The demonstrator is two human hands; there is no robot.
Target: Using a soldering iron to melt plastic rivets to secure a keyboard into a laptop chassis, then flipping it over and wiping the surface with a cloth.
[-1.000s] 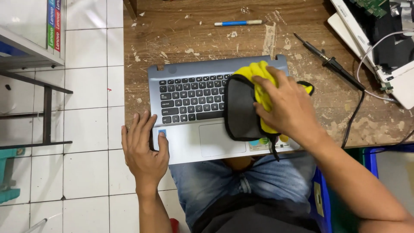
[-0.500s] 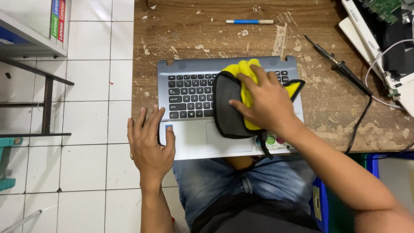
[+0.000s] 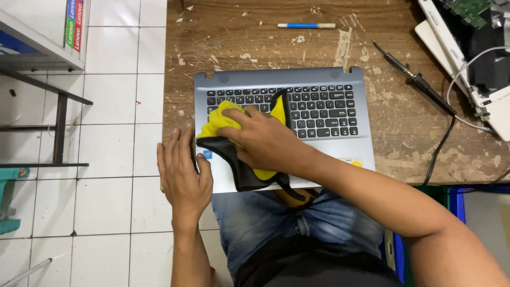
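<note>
Right hand [image 3: 263, 141] presses yellow-and-black cloth [image 3: 244, 165] flat on laptop base [image 3: 340, 141] at 9 o'clock; left hand [image 3: 183, 175], open-palmed, braces its edge; light, even pressure suits keys [image 3: 324, 109].

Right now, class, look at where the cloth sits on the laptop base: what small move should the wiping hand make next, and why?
Probably a short sweep rightward. The right hand presses the yellow and black cloth on the left part of the laptop base, covering those keys and the palm rest. The keys to the right lie uncovered, and the left hand steadies the left edge.
</note>
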